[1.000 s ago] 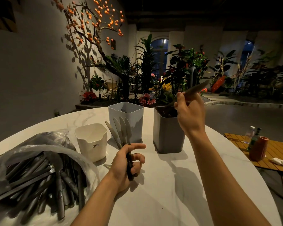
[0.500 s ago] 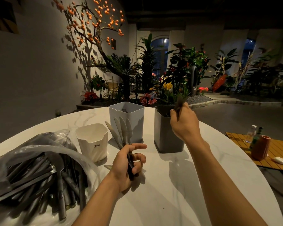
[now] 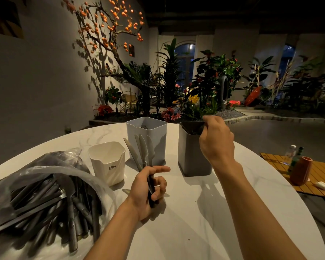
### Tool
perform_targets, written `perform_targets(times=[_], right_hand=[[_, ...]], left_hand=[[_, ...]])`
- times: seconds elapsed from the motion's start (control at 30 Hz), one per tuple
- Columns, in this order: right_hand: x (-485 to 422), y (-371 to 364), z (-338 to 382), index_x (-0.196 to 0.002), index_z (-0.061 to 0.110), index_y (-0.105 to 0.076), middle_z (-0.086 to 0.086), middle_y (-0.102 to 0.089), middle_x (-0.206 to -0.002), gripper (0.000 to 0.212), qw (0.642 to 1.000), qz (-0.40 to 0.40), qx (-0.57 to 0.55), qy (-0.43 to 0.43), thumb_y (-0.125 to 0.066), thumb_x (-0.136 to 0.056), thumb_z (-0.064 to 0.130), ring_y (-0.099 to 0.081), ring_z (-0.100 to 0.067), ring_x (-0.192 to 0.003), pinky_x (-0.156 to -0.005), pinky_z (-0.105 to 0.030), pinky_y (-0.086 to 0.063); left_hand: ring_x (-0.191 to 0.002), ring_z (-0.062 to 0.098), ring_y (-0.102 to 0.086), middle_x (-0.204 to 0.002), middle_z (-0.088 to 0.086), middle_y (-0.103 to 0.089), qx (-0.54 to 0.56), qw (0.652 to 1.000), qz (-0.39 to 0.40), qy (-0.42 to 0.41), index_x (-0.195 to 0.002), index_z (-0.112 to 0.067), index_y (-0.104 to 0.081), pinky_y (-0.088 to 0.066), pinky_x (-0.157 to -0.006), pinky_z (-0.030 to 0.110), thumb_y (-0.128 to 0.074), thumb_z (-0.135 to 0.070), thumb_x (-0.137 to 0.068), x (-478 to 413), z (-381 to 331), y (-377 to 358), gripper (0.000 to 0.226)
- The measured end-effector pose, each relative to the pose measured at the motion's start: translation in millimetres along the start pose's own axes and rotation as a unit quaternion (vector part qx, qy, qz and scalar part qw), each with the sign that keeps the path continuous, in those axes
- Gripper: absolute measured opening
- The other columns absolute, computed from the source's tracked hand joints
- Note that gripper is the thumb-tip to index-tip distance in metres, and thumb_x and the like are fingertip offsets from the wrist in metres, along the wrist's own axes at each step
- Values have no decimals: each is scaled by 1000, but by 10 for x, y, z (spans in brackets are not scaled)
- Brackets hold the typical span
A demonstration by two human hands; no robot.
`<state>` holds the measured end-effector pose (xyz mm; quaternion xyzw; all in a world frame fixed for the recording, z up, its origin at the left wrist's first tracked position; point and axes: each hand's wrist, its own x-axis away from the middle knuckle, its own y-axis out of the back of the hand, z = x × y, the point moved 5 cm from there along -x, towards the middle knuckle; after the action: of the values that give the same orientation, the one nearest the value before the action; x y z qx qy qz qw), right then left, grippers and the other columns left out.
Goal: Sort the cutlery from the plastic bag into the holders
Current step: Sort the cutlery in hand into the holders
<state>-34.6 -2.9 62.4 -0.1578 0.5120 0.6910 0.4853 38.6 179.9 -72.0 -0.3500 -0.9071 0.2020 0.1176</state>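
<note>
Round white marble-look table [image 3: 186, 231], its near and left edges cut off by the frame. On its left: clear plastic bag [image 3: 26, 175] lying open, holding a heap of dark-handled cutlery [image 3: 51, 207]; individual pieces hard to tell apart through the film and low light. Beyond the bag: small white holder [image 3: 109, 164], marked CRBW, contents not visible. Behind it: taller light grey holder [image 3: 148, 136], a few utensil tips just showing inside the rim. To the right: dark grey holder [image 3: 192, 152], its interior too dark to read. Left hand [image 3: 146, 192] above the table in front of the holders, fingers curled round the dark handles of a fan of four table knives [image 3: 143, 151], blades pointing up and away, index finger stretched out. Right hand [image 3: 216, 141] over the near right corner of the dark grey holder, motion-blurred; fingers curled downward at the rim, whether they hold anything cannot be told. A knife tip [image 3: 127, 191] shows on the table beside the left wrist, the rest hidden.
</note>
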Motion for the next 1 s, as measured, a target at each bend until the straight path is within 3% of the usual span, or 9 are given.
perform_targets(times=[0.17, 0.23, 0.33, 0.43, 0.53, 0.6, 0.8, 0.93, 1.0], right_hand=[[40, -143, -17, -132, 14, -56, -3, -15, -167, 31, 988, 135, 41, -60, -41, -107, 26, -52, -39, -127, -99, -50, -45], [47, -78, 87, -141, 14, -51, -9, -28, -161, 37, 996, 78, -4, -32, -47, -105, 20, -55, -39, -122, -101, -53, -46], [80, 33, 404, -114, 13, -67, -7, -58, -118, 20, 994, -12, -97, 44, -56, -101, 24, -62, -22, -89, -84, -48, -57], [221, -271, 659, -93, 12, -69, 1, -64, -83, 41, 968, 232, -90, 25, -58, -96, 52, -60, -12, -72, -71, -34, -57], [527, -607, 727, -83, 5, -71, -6, -67, -74, 63, 913, 398, -81, -37, -63, -84, 67, -62, -23, -65, -63, -37, -53], [627, -716, 724, -82, 8, -74, -8, -73, -80, 54, 909, 390, -130, -61, -68, -84, 62, -72, -24, -77, -71, -39, -60], [569, -714, 609, -90, -4, -72, -25, -70, -93, 26, 888, 350, -267, -132, -70, -92, 21, -70, -29, -80, -82, -45, -60], [533, -638, 584, -102, -9, -68, -21, -68, -89, 28, 875, 353, -300, -140, -66, -95, 18, -64, -5, -60, -50, -19, -50], [541, -652, 587, -104, -2, -69, -16, -72, -94, 32, 873, 366, -295, -131, -67, -95, 28, -69, -8, -72, -60, -19, -54]], left_hand=[[-37, 12, -32, -60, 12, -53, 6, 1000, 6, 1, -118, 0, -69, -30, -42, 22, -35, -25, -105, -2, -11, -5, 44], [-38, 12, -31, -59, 11, -51, -4, 1000, 4, -1, -119, -1, -69, -30, -42, 23, -33, -26, -106, -4, -8, 0, 46], [-38, 11, -31, -56, 9, -50, -14, 1000, -4, 3, -118, -3, -69, -29, -41, 22, -30, -26, -107, -13, 4, 4, 46], [-39, 11, -27, -59, 7, -45, -7, 1000, 1, 10, -116, -5, -69, -22, -45, 24, -34, -28, -105, -4, 6, 1, 43], [-39, 11, -25, -59, 6, -42, -27, 999, -9, 22, -85, -4, -61, -21, -45, 26, -29, -41, -108, 4, 22, 5, 54], [-38, 10, -25, -58, 5, -40, -21, 999, -22, 27, -76, -7, -53, -22, -45, 26, -27, -46, -108, 19, 26, -2, 57], [-38, 11, -31, -61, 8, -43, -18, 1000, -9, 18, -103, -3, -58, -30, -40, 23, -41, -35, -107, 3, 5, -5, 36], [-38, 11, -33, -59, 5, -43, -30, 999, 15, 0, -111, -5, -61, -31, -41, 25, -44, -41, -107, -2, -1, -16, 40], [-37, 11, -32, -57, 5, -39, -61, 998, 20, 2, -93, -4, -55, -31, -42, 25, -47, -47, -101, -2, 1, -16, 44]])
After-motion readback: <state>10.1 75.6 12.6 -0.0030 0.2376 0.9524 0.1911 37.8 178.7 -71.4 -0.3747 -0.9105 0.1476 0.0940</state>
